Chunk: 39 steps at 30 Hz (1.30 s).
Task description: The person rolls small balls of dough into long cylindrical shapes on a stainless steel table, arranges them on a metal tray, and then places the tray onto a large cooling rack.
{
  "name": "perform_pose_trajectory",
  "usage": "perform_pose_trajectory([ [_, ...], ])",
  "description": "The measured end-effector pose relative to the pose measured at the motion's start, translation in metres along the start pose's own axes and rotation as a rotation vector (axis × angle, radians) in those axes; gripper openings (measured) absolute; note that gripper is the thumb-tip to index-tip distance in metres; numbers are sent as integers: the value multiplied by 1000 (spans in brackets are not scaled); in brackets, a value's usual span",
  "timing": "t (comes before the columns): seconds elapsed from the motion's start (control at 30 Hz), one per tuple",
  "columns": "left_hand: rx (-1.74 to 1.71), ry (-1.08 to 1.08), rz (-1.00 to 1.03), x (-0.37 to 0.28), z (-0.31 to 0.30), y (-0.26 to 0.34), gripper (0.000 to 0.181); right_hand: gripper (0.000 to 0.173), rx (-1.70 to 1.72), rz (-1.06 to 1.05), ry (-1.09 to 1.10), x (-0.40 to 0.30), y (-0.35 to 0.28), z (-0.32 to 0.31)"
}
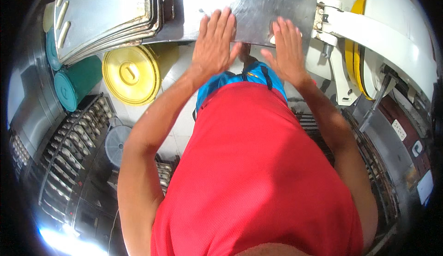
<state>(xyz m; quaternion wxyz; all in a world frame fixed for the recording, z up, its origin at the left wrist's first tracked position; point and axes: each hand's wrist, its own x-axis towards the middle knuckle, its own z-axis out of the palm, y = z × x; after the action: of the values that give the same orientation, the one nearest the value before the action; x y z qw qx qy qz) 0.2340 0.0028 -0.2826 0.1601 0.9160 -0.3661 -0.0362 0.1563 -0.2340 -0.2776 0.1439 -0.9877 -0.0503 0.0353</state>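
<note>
My left hand (pixel 215 43) is palm down with its fingers stretched out over the front edge of a shiny metal worktable (pixel 252 10). Nothing shows in it, though its underside is hidden. To the right, my right hand (pixel 289 48) is also flat and palm down at the same edge. A small pale piece, perhaps dough (pixel 272 40), peeks out beside its fingers; how much lies under the palm cannot be seen. At the left of the table is a stack of metal baking trays (pixel 104 6), whose top one carries several pale dough strips (pixel 63 34) along its left side.
A large white machine with yellow parts (pixel 384 31) adjoins the table on the right. Below the trays are a yellow lidded bin (pixel 129 72) and a teal lidded bin (pixel 67 89). A rack of filled trays (pixel 69 145) and a grey fan (pixel 119 145) are at lower left.
</note>
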Motion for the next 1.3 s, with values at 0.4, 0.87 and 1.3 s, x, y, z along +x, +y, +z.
perform_pose_trajectory([
  [0.4,-122,351,66,130,17,-25,57,71,72,38,308,123,37,18],
  [0.87,89,546,300,176,49,-37,47,70,-45,144,353,170,56,28],
  [1.3,-3,38,-49,31,13,7,72,70,-8,-13,207,28,18,20],
])
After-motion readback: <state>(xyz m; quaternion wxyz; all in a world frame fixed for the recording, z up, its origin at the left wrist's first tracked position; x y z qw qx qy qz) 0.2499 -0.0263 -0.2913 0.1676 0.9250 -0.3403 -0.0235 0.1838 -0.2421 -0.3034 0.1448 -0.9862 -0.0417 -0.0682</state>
